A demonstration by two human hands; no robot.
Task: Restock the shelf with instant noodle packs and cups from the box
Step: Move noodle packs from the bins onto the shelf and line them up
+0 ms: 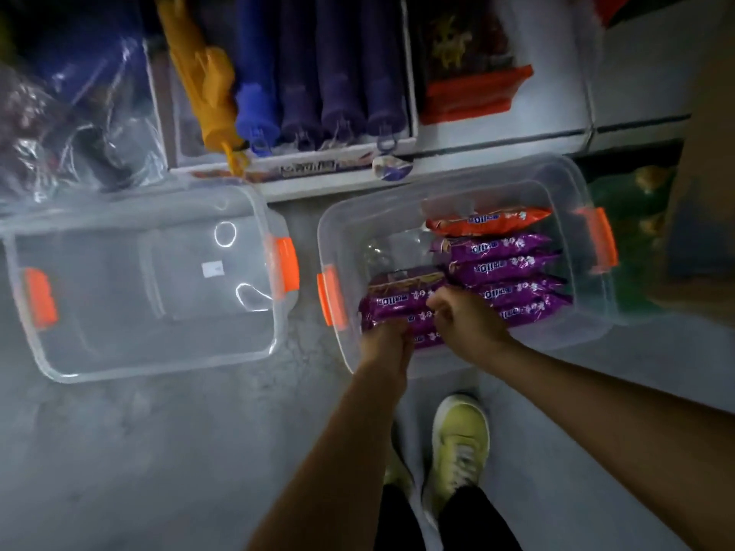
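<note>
Down in the right box (469,353), both hands work the purple packs (401,306) stacked at its near-left end. Left hand (384,344) curls its fingers round the stack's near edge, right hand (463,318) pinches the top from the other side, likely to lift several together. More purple packs and an orange pack (489,220) lie beyond. Beside it sits a second box (159,363), and the shelf (342,180) waits just past, crowded with umbrellas (302,105).

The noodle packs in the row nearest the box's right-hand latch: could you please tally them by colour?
Orange packs: 1
Purple packs: 4
Total: 5
</note>
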